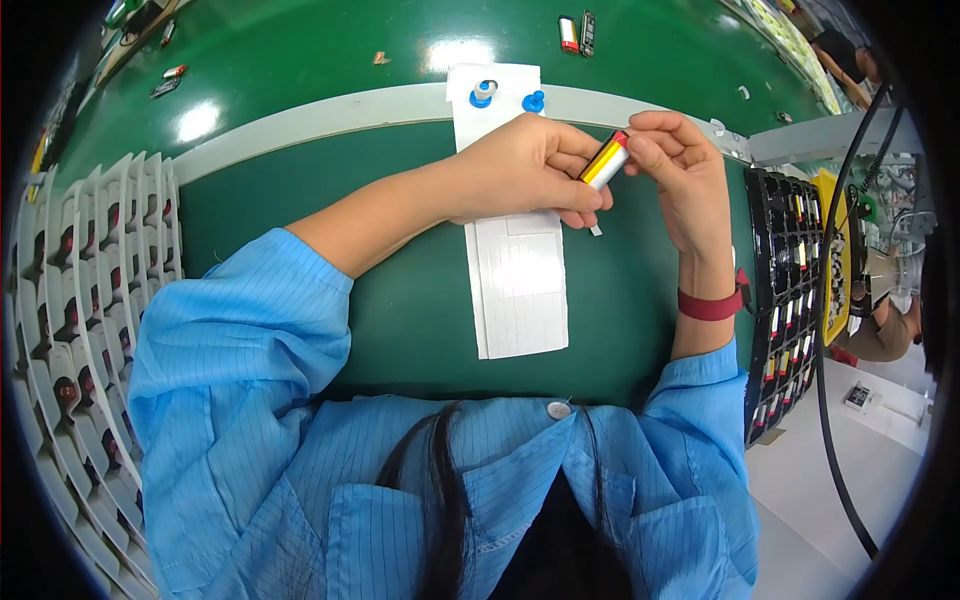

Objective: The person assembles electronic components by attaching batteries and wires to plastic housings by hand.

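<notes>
A small battery (606, 170) with a white, yellow and red wrap, seated along a dark strip or casing, is held up above the bench. My left hand (520, 168) grips its lower side between thumb and fingers. At the upper, red end, the thumb and forefinger of my right hand (688, 178) pinch together on it. Exactly what lies under those fingertips is hidden. Below my left hand, white label sheets (522, 290) lie on the green mat (410, 300). A small white piece (596, 231) shows just under my left fingers.
Two blue-based dispensers or knobs (482, 96) stand beyond my hands. White slotted trays (100, 300) fill the left side. On the right are a black tray (762, 230) of batteries, a yellow bin (828, 190), a black cable (822, 370) and another person (885, 330).
</notes>
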The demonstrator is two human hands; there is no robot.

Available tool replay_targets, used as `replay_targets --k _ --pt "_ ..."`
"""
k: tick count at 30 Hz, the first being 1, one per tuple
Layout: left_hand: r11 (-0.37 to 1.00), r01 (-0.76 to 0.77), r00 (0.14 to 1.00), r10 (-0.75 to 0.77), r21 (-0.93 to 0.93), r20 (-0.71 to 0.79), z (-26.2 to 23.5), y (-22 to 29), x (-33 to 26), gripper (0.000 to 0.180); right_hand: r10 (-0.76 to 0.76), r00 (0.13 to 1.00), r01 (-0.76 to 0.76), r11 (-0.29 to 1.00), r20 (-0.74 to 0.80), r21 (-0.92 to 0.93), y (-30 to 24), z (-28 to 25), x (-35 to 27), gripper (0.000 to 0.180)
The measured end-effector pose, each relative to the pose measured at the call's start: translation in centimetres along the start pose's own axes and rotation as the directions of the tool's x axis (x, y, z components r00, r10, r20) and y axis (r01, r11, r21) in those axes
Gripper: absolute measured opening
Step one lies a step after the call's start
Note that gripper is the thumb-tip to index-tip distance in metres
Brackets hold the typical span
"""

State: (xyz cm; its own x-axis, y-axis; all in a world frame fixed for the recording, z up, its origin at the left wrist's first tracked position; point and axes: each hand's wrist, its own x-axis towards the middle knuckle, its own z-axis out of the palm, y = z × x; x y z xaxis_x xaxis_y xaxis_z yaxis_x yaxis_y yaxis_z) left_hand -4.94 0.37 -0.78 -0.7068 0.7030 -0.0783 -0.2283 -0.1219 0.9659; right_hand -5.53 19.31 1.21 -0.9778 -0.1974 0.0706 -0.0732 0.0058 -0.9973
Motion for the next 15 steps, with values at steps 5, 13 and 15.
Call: replay_targets --k 5,13,15 --pt "0.998 -0.048 0.997 0.046 0.035 0.065 -0.2 -0.1 0.0 0.035 0.136 0.981 -0.167 0.956 0.14 0.242 1.3 -1.6 0.4 0.016" --pt "0.967 -0.034 0.99 0.067 0.251 -0.127 0.5 0.5 0.2 0.034 0.145 0.985 -0.17 0.876 0.088 0.452 2.6 -0.9 1.2 0.019" --pt "0.975 -0.103 0.965 0.146 0.198 -0.217 0.6 0.1 0.4 0.03 0.129 0.986 -0.163 0.868 0.104 0.469 1.8 -0.4 1.0 0.019"
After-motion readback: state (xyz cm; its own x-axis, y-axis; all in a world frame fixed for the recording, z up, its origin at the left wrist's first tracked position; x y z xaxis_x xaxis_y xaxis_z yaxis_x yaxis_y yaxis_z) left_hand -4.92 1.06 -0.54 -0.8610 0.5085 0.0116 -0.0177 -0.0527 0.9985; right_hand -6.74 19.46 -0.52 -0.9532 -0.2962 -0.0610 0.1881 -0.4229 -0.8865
